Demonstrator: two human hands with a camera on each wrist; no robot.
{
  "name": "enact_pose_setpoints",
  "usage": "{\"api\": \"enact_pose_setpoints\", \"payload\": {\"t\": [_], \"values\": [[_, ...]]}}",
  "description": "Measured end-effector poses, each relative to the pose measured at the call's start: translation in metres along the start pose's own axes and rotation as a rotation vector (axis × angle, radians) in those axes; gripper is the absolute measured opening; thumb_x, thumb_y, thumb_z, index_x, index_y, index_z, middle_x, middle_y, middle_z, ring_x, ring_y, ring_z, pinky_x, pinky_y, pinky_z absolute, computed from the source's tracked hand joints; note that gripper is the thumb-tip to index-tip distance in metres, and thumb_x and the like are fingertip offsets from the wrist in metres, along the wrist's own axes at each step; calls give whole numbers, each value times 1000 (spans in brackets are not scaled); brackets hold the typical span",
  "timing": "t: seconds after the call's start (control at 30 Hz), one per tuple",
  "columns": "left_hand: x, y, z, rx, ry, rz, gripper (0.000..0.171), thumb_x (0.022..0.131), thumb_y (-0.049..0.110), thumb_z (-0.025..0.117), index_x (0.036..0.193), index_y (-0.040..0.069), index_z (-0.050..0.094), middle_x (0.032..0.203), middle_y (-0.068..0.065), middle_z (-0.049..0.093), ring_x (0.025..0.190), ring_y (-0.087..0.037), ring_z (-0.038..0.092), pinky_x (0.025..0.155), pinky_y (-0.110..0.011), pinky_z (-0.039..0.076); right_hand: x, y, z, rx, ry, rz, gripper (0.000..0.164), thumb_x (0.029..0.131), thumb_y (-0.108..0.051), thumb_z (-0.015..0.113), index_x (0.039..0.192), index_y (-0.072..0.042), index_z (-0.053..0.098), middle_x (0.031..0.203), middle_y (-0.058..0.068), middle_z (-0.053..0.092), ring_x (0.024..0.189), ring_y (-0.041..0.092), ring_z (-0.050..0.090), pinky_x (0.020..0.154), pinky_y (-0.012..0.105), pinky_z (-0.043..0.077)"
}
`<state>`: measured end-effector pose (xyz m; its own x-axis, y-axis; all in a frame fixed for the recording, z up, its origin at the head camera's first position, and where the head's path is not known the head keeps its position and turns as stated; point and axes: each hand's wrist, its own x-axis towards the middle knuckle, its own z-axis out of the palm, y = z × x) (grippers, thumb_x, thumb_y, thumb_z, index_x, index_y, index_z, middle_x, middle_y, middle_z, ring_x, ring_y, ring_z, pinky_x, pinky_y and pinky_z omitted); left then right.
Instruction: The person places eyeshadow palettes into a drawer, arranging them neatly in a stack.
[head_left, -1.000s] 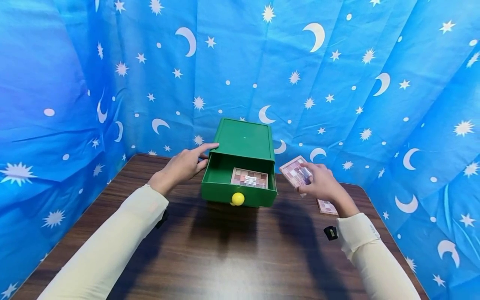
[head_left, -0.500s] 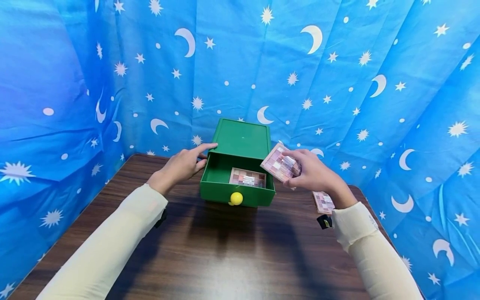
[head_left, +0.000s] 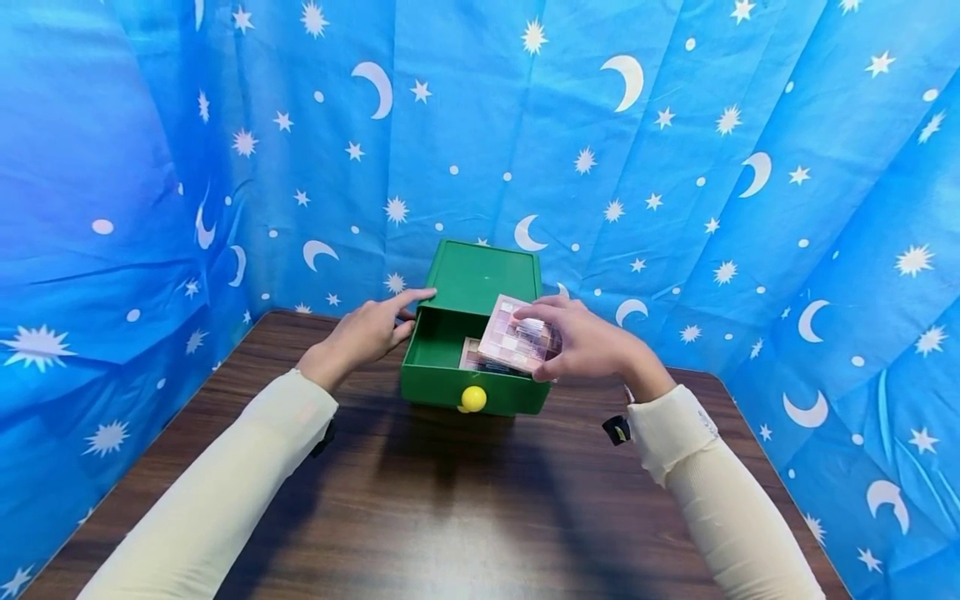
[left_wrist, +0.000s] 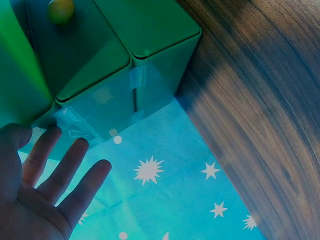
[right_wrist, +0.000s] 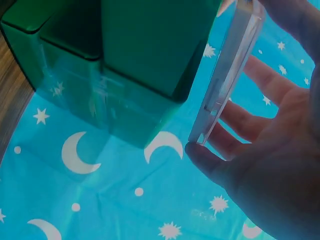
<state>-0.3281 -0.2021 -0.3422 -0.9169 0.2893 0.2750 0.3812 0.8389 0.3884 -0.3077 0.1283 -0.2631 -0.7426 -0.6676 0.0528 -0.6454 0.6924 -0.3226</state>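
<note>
Palette (head_left: 498, 333) in right hand (head_left: 588, 337), partly finger-covered; second palette (head_left: 469, 353) mostly hidden.

right hand (head_left: 592, 337) moved left, palette (head_left: 512, 333) now over drawer (head_left: 431, 383)

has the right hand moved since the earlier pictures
Yes. In the head view, the right hand has moved left, carrying the palette from right of the open drawer to above its right part.
</note>
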Motion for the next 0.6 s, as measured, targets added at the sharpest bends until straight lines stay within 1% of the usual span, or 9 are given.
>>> {"api": "enact_pose_setpoints", "payload": {"t": [0.13, 0.27, 0.33, 0.5, 0.6], "values": [[0, 0, 0, -1, -8, 7, 58, 100, 25, 50, 148, 45, 26, 121, -11, 68, 42, -17, 37, 41, -28, 30, 5, -4, 2, -21, -19, -43, 72, 73, -25, 80, 139, -27, 50, 148, 5, 38, 131, 28, 36, 101, 53, 41], [0, -1, -1, -6, -10, 9, 58, 100, 24, 50, 148, 44, 26, 121, -12, 68, 41, -17, 36, 41, -27, 29, 8, -8, 3, -14, -42, -65, 74, 72, -22, 81, 139, -26, 50, 147, 3, 38, 129, 26, 39, 100, 49, 43], [0, -1, -1, -6, -7, 10, 57, 100, 24, 50, 148, 44, 26, 121, -12, 68, 41, -17, 35, 41, -27, 29, 9, -9, 3, -8, -58, -61, 75, 72, -21, 82, 139, -26, 49, 148, 2, 37, 129, 25, 39, 99, 47, 44], [-1, -1, -1, -8, 7, 10, 57, 99, 23, 51, 147, 44, 29, 120, -11, 69, 41, -17, 34, 41, -27, 28, 10, -12, 2, -1, -91, -26, 76, 73, -22, 82, 140, -29, 47, 152, 1, 33, 134, 28, 37, 104, 50, 40], [-1, -1, -1, -8, 9, 14, 57, 99, 23, 51, 148, 43, 28, 120, -10, 68, 41, -17, 34, 41, -27, 28, 11, -12, 2, 2, -104, -19, 76, 74, -24, 82, 141, -29, 46, 154, 2, 31, 136, 30, 36, 107, 50, 38]]}}
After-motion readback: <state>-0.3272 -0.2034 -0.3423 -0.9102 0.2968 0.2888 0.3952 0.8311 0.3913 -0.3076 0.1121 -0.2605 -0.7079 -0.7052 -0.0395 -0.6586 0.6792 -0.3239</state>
